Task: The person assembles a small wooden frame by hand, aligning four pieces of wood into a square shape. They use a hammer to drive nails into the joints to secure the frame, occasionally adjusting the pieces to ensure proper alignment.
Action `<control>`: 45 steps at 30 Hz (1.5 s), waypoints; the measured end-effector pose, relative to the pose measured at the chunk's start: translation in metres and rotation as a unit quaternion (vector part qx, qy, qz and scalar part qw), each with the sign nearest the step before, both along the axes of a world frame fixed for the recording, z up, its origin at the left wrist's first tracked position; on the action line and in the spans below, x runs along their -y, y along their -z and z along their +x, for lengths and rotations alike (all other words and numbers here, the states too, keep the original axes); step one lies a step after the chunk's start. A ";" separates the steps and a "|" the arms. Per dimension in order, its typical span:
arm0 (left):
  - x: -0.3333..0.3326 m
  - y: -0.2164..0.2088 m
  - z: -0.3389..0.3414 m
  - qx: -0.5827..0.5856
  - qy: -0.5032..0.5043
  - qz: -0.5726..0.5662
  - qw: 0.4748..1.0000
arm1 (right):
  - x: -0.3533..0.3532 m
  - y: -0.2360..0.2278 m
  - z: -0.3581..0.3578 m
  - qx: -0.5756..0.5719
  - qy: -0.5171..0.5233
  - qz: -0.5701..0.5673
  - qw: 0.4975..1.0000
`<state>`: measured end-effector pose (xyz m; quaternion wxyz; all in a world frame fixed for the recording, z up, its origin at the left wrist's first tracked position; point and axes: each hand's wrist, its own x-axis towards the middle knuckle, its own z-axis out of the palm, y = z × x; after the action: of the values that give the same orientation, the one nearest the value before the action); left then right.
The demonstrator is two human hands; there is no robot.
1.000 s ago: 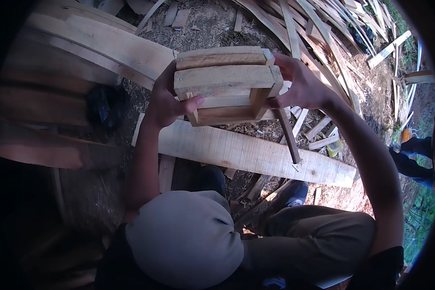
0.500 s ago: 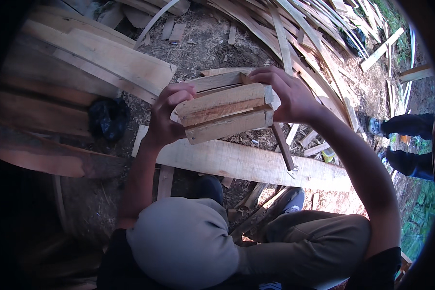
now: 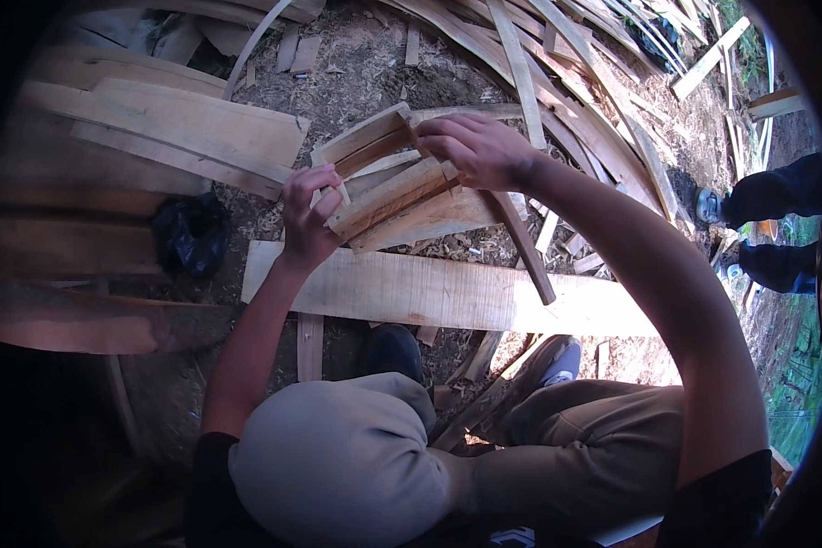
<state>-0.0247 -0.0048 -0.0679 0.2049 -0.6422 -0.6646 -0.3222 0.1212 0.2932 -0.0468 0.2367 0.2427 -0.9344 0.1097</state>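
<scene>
Wooden frame tilted between 2 half-closed hands, grip at opposite ends, left forearm steeper than right

The slatted frame between the left hand and the right hand is raw wood, matt, with visible grain. The dark stick just below the right hand looks like smoother, duller wood. Nearer the body than both hands, the long board is pale wood, its face finely ribbed crosswise. Left of the left hand, the black bag is crumpled plastic, faintly glossy. Beyond the right hand, the strips are rough-looking wood. The trousers, below both hands, are matt, creased cloth.
</scene>
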 end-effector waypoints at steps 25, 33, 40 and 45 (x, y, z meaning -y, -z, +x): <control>-0.012 -0.001 -0.001 0.073 0.025 -0.019 0.997 | 0.002 -0.013 0.031 0.049 0.061 -0.028 0.997; -0.011 -0.001 0.005 0.071 0.026 -0.026 0.997 | 0.008 -0.008 0.036 0.013 0.052 -0.005 0.999; -0.005 0.010 0.008 0.042 0.018 -0.025 0.999 | 0.010 -0.001 0.040 0.011 0.052 0.038 0.998; -0.005 0.017 0.006 0.038 0.021 -0.025 0.999 | 0.012 -0.006 0.042 -0.040 0.038 0.056 0.997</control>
<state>-0.0192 0.0007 -0.0853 0.1568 -0.6483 -0.6661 -0.3337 0.1629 0.2817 -0.0412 0.2643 0.2240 -0.9373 0.0379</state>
